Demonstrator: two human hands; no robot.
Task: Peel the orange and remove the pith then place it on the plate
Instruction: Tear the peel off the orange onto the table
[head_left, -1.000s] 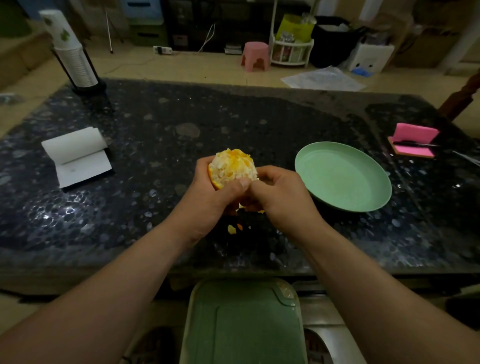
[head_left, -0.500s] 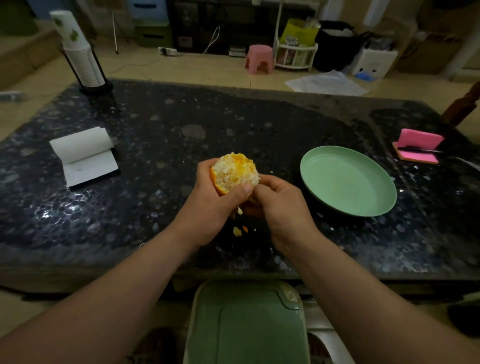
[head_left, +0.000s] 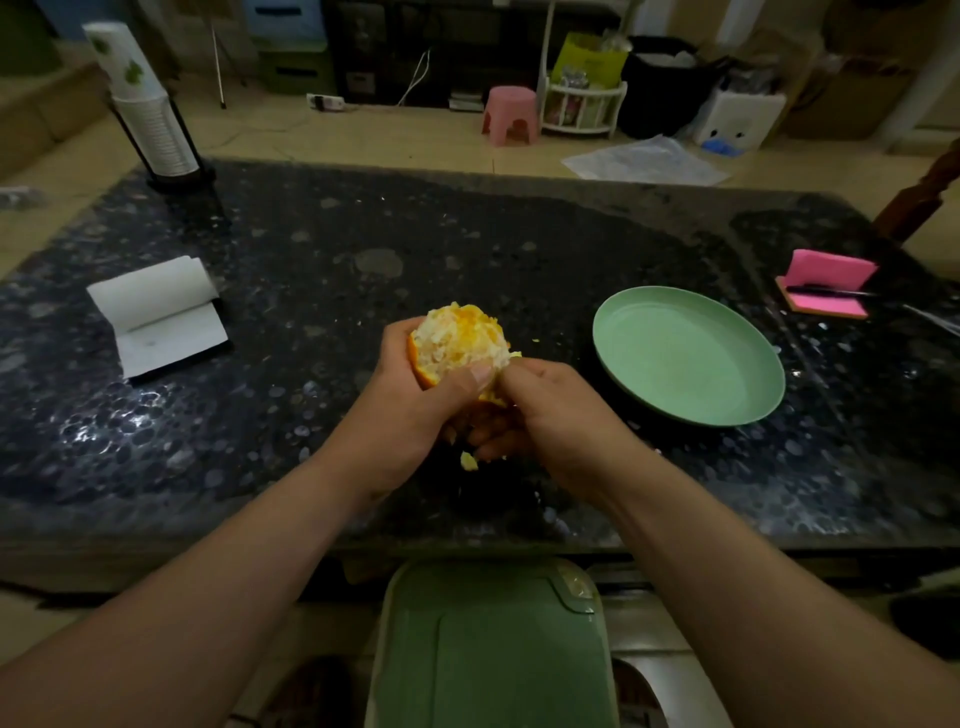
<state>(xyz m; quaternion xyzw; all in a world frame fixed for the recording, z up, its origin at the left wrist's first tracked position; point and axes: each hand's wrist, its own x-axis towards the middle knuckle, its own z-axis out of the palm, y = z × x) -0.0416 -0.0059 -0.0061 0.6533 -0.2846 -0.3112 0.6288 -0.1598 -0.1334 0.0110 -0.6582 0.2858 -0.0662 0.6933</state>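
Head view, only cam. Gripping a round, mostly stripped orange w/ left hand, thumb curled across the front, above the dark speckled stone table, toward its near edge. Held up and tilted to the face, prob. so the white pith shows; strip of orange skin left along the lower-left side. Pinching at the fruit's lower right w/ right hand, fingers curled under; on peel or on pith, hard to tell in this dim light. Small yellowish peel scrap just below those fingers. Below the table's near edge: green plastic bin lid, likely for waste. To the right, near the hands: round pale-green plate, nothing on it, parked within easy reach for the drop-off. Not ready yet, judging by the pith and skin left to clear.
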